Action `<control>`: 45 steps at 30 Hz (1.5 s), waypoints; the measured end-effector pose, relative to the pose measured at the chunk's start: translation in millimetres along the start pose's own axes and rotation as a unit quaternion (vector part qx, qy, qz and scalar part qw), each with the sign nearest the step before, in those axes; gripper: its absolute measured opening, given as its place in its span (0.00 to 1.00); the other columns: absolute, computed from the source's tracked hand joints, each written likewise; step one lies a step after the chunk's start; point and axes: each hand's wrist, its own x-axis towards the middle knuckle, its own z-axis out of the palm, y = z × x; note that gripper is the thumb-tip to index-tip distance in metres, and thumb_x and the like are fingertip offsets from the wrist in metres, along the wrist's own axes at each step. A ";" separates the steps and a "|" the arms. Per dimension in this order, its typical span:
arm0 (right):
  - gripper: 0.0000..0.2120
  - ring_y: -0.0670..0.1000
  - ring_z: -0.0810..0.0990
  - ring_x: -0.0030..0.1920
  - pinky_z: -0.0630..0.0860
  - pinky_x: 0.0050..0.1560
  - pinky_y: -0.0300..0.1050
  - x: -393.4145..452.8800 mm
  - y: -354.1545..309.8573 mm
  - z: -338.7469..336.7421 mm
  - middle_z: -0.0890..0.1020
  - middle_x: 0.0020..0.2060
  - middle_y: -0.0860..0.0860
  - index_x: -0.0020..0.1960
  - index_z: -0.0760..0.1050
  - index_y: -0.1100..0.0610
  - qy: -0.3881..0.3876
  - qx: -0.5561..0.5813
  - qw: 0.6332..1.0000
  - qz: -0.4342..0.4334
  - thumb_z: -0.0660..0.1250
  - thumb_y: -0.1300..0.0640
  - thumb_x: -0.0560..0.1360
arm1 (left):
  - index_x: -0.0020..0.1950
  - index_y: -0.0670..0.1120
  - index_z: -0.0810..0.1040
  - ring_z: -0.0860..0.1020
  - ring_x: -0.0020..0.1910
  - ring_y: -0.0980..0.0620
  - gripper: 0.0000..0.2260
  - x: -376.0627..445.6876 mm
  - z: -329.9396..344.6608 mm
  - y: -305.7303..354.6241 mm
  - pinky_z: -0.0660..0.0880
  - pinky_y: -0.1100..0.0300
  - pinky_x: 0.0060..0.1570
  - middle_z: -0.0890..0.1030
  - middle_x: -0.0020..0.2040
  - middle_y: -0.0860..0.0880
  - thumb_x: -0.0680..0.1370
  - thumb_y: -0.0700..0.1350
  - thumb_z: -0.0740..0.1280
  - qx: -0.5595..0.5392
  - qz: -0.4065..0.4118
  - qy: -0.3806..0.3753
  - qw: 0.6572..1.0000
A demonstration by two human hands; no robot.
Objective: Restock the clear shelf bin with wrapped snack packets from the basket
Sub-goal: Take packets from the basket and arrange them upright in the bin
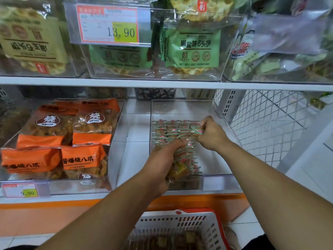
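Four orange snack bags [59, 141] fill the left bin. Two price tags [108, 24] show, upper left and lower left. One white basket [180, 224] sits at bottom. Small wrapped packets [171, 130]: too many to count.

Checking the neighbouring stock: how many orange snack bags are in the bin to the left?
4 visible: back left, back right, front left, front right. More may lie underneath.

Clear bin [182, 109] on lower shelf, part full: small red-green packets [171, 130] rowed at back. White basket [180, 224] at 6 o'clock, more inside.
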 end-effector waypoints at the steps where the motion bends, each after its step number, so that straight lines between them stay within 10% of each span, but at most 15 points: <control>1: 0.24 0.56 0.78 0.49 0.68 0.34 0.43 5.8 2.7 4.4 0.77 0.45 0.52 0.60 0.65 0.56 0.000 -0.010 1.000 0.014 0.77 0.57 0.72 | 0.53 0.47 0.85 0.85 0.37 0.46 0.11 1.9 0.2 -0.7 0.79 0.57 0.34 0.86 0.42 0.44 0.75 0.52 0.75 -0.002 -0.001 0.000 1.000; 6: 0.25 0.59 0.75 0.62 0.73 0.58 0.45 29.7 11.8 15.8 0.76 0.63 0.60 0.68 0.69 0.61 -0.018 -0.100 0.995 0.020 0.72 0.54 0.77 | 0.52 0.49 0.87 0.86 0.41 0.46 0.12 8.3 -2.9 -3.4 0.79 0.56 0.37 0.87 0.47 0.44 0.73 0.55 0.75 -0.013 -0.029 0.000 0.999; 13: 0.20 0.58 0.77 0.59 0.77 0.56 0.47 43.4 13.7 29.5 0.78 0.60 0.58 0.66 0.73 0.57 -0.036 -0.133 0.989 0.050 0.71 0.61 0.75 | 0.57 0.50 0.83 0.87 0.46 0.45 0.14 10.1 -2.1 -8.0 0.80 0.57 0.37 0.88 0.49 0.45 0.75 0.54 0.74 -0.008 -0.039 0.006 0.999; 24: 0.38 0.55 0.76 0.55 0.76 0.64 0.52 57.3 31.7 40.4 0.73 0.64 0.57 0.80 0.56 0.52 -0.006 0.197 0.967 0.159 0.65 0.72 0.76 | 0.47 0.49 0.88 0.87 0.45 0.44 0.08 11.7 -3.5 -7.3 0.81 0.57 0.33 0.88 0.50 0.44 0.76 0.52 0.74 -0.022 -0.038 -0.021 0.999; 28: 0.37 0.53 0.77 0.51 0.75 0.53 0.45 56.8 30.0 42.1 0.75 0.65 0.58 0.81 0.55 0.51 -0.026 0.171 0.973 0.151 0.63 0.72 0.77 | 0.43 0.55 0.88 0.87 0.43 0.45 0.05 11.6 -4.3 -6.5 0.80 0.58 0.33 0.88 0.49 0.44 0.76 0.53 0.73 -0.020 -0.036 -0.031 0.999; 45: 0.33 0.58 0.74 0.66 0.72 0.68 0.48 38.2 17.6 32.5 0.71 0.73 0.58 0.80 0.58 0.57 -0.048 0.069 0.994 0.077 0.63 0.67 0.78 | 0.56 0.48 0.85 0.87 0.50 0.43 0.14 11.0 -8.4 -6.9 0.81 0.57 0.34 0.87 0.53 0.43 0.75 0.54 0.74 -0.029 -0.052 -0.029 0.998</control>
